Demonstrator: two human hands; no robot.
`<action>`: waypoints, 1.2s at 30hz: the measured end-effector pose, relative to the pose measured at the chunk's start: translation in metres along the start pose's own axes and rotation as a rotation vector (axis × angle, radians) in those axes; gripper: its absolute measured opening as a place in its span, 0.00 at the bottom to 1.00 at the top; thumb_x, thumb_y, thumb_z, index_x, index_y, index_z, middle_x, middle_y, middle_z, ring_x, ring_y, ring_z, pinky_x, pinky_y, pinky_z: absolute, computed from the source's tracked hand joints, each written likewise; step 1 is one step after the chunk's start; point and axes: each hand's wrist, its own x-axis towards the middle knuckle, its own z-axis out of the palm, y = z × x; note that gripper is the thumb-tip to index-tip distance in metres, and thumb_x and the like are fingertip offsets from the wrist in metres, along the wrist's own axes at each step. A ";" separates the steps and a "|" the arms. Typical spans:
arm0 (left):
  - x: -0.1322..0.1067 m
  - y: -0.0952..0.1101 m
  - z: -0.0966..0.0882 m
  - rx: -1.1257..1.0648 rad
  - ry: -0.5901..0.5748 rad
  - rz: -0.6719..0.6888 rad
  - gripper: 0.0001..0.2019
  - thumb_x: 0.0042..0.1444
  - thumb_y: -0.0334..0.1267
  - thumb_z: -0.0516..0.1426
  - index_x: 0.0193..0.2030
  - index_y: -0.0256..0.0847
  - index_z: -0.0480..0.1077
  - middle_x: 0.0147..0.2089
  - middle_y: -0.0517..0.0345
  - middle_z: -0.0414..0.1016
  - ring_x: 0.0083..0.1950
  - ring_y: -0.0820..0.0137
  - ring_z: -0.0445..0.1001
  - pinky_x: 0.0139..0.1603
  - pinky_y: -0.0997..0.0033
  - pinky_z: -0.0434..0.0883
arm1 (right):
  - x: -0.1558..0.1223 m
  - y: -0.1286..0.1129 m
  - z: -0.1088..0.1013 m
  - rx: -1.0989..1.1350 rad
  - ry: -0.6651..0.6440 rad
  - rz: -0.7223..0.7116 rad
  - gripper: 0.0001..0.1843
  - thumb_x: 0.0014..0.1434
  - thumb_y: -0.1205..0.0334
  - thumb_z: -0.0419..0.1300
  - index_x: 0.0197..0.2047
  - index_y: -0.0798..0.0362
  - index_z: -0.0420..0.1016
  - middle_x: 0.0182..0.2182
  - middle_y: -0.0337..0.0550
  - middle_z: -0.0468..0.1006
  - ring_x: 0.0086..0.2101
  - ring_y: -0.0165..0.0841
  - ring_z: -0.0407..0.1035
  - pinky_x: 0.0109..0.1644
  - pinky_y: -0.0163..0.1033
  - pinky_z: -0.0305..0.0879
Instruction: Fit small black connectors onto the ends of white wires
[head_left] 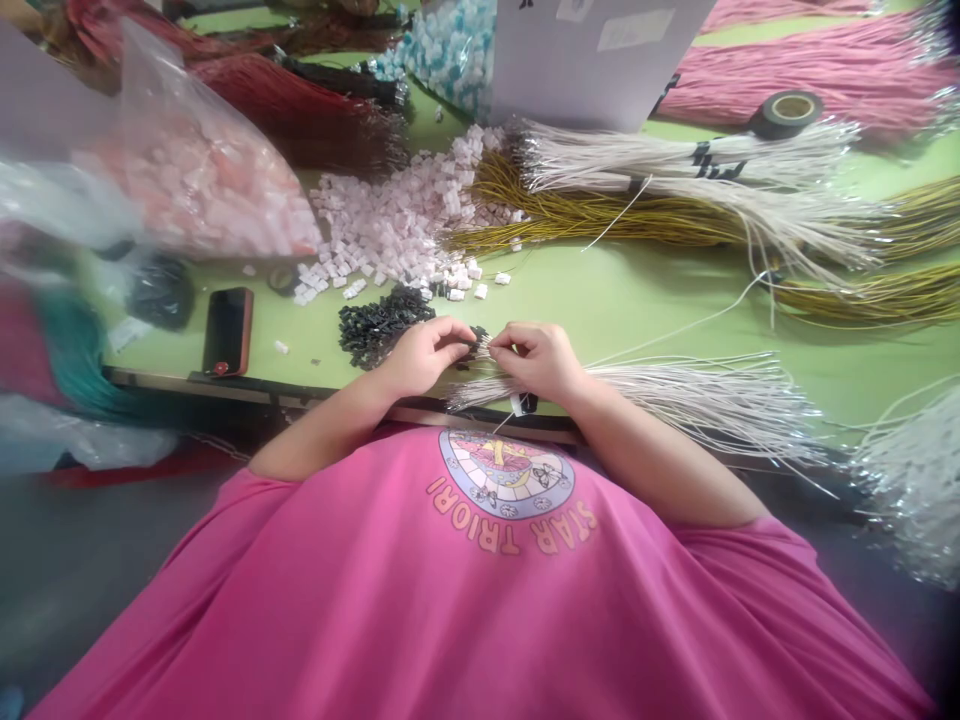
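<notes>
My left hand is closed, thumb and forefinger curled around small black plastic connectors at the table's front edge. Close to its right, my right hand pinches thin white wire, the tip pointing toward those connectors. Whether wire and connector touch is too small to make out. A heap of loose black connectors lies just behind my left hand. Under and beyond my right wrist stretches a bundle of white wires, its left ends near my fingers. A small black-and-white piece sits below my right hand.
Behind my hands spreads a pile of white connectors. A phone and a clear bag of pinkish connectors are at left. Yellow wires, more tied white wires and a tape roll lie at back right.
</notes>
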 end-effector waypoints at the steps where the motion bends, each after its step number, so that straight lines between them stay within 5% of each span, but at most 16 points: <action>1: 0.000 0.000 0.000 -0.008 -0.006 -0.009 0.07 0.54 0.35 0.56 0.39 0.38 0.72 0.40 0.55 0.77 0.41 0.70 0.75 0.46 0.68 0.71 | 0.000 0.000 0.001 -0.024 0.019 -0.031 0.10 0.52 0.63 0.55 0.29 0.55 0.78 0.25 0.41 0.77 0.26 0.27 0.66 0.33 0.34 0.61; 18: 0.000 0.000 0.004 0.084 0.002 0.020 0.07 0.52 0.36 0.59 0.37 0.39 0.76 0.37 0.55 0.79 0.38 0.69 0.75 0.43 0.68 0.72 | -0.005 0.004 0.010 -0.391 0.008 -0.203 0.16 0.57 0.63 0.48 0.29 0.55 0.77 0.26 0.46 0.77 0.28 0.30 0.67 0.31 0.35 0.58; 27: 0.006 -0.001 0.008 0.187 -0.028 0.079 0.06 0.53 0.33 0.58 0.37 0.39 0.76 0.37 0.56 0.78 0.38 0.70 0.75 0.42 0.70 0.70 | 0.000 0.011 0.012 -0.383 -0.066 -0.174 0.15 0.58 0.64 0.49 0.31 0.55 0.77 0.28 0.46 0.77 0.29 0.30 0.68 0.33 0.35 0.59; 32: 0.012 -0.003 0.003 0.346 -0.009 0.134 0.08 0.56 0.33 0.55 0.38 0.39 0.75 0.38 0.56 0.78 0.40 0.69 0.74 0.45 0.69 0.69 | -0.007 0.002 0.003 -0.414 0.009 -0.212 0.16 0.62 0.61 0.48 0.39 0.57 0.77 0.36 0.49 0.78 0.34 0.32 0.70 0.37 0.36 0.62; 36: 0.016 -0.007 0.000 0.383 0.029 0.180 0.08 0.56 0.33 0.55 0.39 0.38 0.75 0.39 0.56 0.77 0.41 0.70 0.74 0.47 0.70 0.69 | -0.025 -0.023 0.002 -0.638 -0.319 -0.399 0.14 0.60 0.66 0.48 0.40 0.57 0.74 0.37 0.49 0.76 0.34 0.34 0.69 0.33 0.38 0.60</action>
